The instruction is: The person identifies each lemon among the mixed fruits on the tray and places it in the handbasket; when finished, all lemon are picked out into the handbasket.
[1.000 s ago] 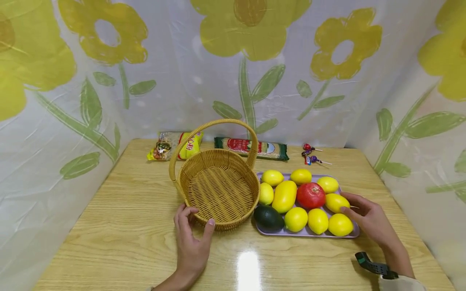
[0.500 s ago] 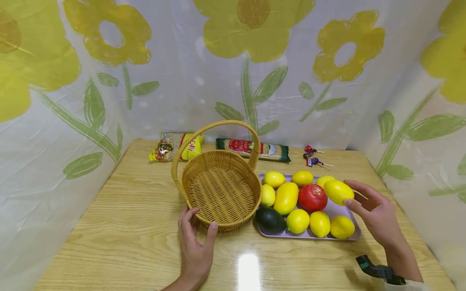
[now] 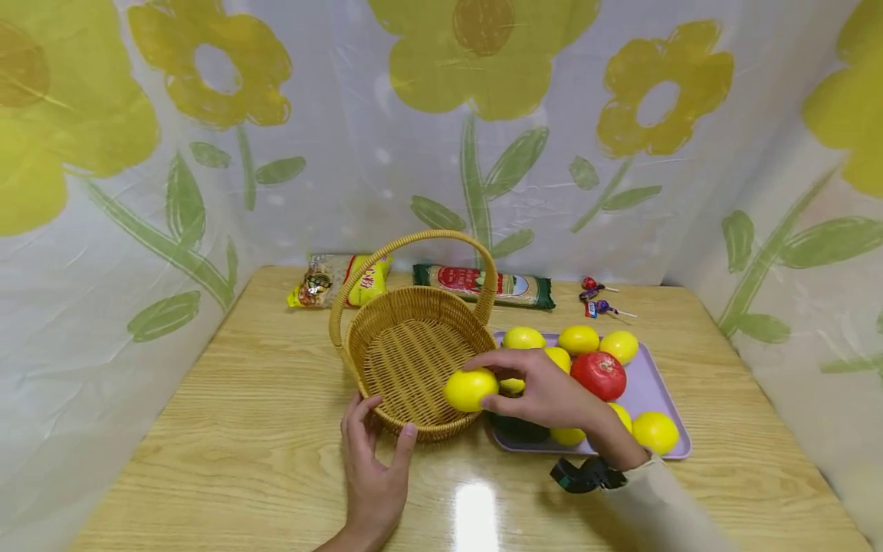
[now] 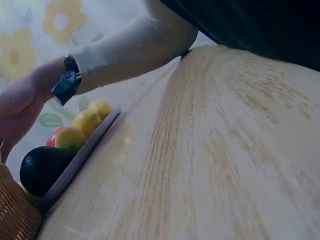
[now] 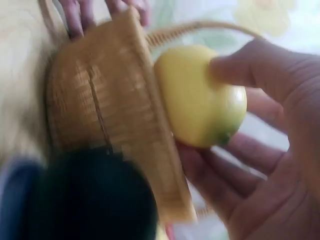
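On a wooden worktop, the left hand, fingers spread, touched a basket, while by its rim the right hand pinched a lemon, seemingly firm and slick, best held round its middle.

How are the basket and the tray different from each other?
The basket is round and deep; the tray is rectangular and shallow. The basket is woven, golden brown; the tray is smooth, pale purple. The basket has a tall arched handle; the tray shows none. Both rest on the table.
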Demonstrator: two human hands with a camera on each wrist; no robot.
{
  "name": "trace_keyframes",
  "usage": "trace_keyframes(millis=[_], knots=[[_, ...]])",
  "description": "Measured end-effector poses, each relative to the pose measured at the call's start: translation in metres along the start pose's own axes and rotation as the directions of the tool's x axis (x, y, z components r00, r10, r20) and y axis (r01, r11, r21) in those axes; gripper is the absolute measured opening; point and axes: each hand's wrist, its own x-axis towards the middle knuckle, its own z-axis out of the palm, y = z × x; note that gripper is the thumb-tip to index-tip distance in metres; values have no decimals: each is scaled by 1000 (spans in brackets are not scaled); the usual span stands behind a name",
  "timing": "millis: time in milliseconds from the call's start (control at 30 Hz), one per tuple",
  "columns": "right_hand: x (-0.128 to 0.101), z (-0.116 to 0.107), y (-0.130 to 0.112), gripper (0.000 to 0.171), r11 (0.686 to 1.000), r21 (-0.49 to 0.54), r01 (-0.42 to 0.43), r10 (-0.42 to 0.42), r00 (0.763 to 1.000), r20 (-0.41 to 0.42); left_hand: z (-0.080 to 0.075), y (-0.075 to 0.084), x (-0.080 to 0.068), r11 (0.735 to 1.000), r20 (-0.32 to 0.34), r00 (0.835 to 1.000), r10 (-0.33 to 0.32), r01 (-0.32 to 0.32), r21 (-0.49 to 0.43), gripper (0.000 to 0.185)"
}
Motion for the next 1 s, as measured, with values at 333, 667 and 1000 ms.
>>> trace_keyframes(millis=[333,667,1000], knots=[[27,31,-18,48,995,-87,45,-37,995,92,1,0,2,1000,-7,1000,22,-22,12,58],[-45,-85,0,45,999,-12,-37,34,984,-176,2,-1,-1,1000,-14,1000,-1,1,21,61],[-119,-154,68,42,973,58,-224,230,906,-355,1,0,1,1000,-11,1000,15,-15,6,61]])
